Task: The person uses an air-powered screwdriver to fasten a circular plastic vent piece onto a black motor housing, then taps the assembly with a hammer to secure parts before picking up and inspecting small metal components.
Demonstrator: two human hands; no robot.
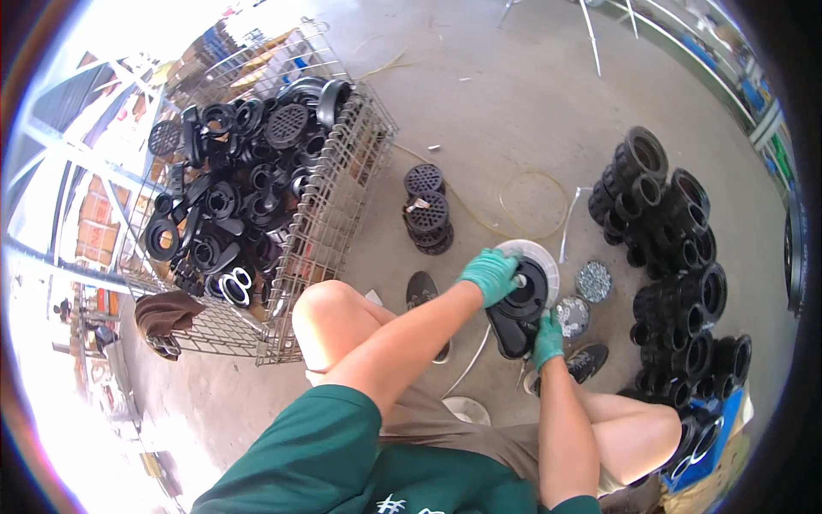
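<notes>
Between my knees is a black plastic housing (512,332) with a round ring-shaped end and a longer narrow end, resting over a white round plate (548,267). My left hand (490,276), in a green glove, grips the round end from its left side, fingers over the top. A small pale piece (521,281) shows by those fingertips; I cannot make out what it is. On the housing's right edge, my gloved right hand (549,340) is closed around the rim. Close to the right hand is a round container of light metal pieces (571,317), with a container of small grey parts (593,281) beyond.
A wire cage (330,223) heaped with black plastic parts (227,197) stands at left, a brown cloth (167,314) on its corner. Black grates (425,210) are stacked ahead. Rows of black fittings (676,265) line the right. A yellowish hose (505,230) loops across the floor.
</notes>
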